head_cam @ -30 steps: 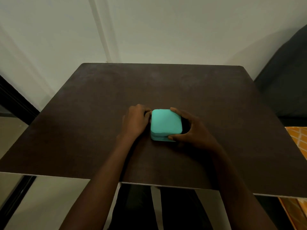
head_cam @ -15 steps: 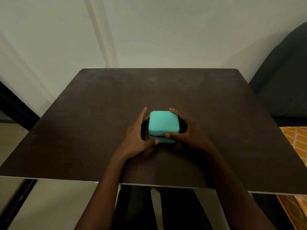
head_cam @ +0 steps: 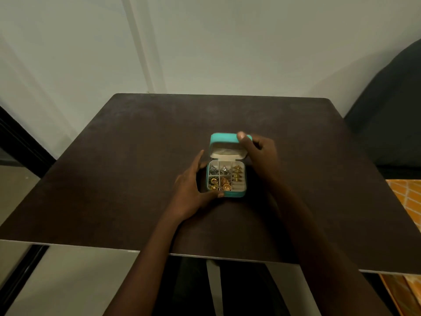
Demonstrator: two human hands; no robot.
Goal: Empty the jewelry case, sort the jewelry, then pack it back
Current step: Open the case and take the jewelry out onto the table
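Note:
A small teal jewelry case (head_cam: 234, 194) stands open in the middle of the dark table (head_cam: 127, 160). Its lid (head_cam: 224, 139) is tipped up and back, showing a cream lining. Inside, small compartments hold silver pieces (head_cam: 214, 170) at the back left, gold earrings (head_cam: 222, 184) at the front, and gold rings (head_cam: 237, 173) in the ring rolls on the right. My left hand (head_cam: 191, 190) cups the case's left side and front corner. My right hand (head_cam: 257, 148) grips the lid's right top edge, thumb on the rim.
The table's near edge (head_cam: 205, 256) runs across the lower view, with my legs below it. A dark upholstered seat (head_cam: 387, 115) stands at the right. Orange patterned fabric (head_cam: 407, 197) lies beside the table's right edge. A pale wall rises behind.
The case was closed one second ago with both hands at its sides. The lid has since swung up and back under my right hand, exposing the jewelry; my left hand stays against the base.

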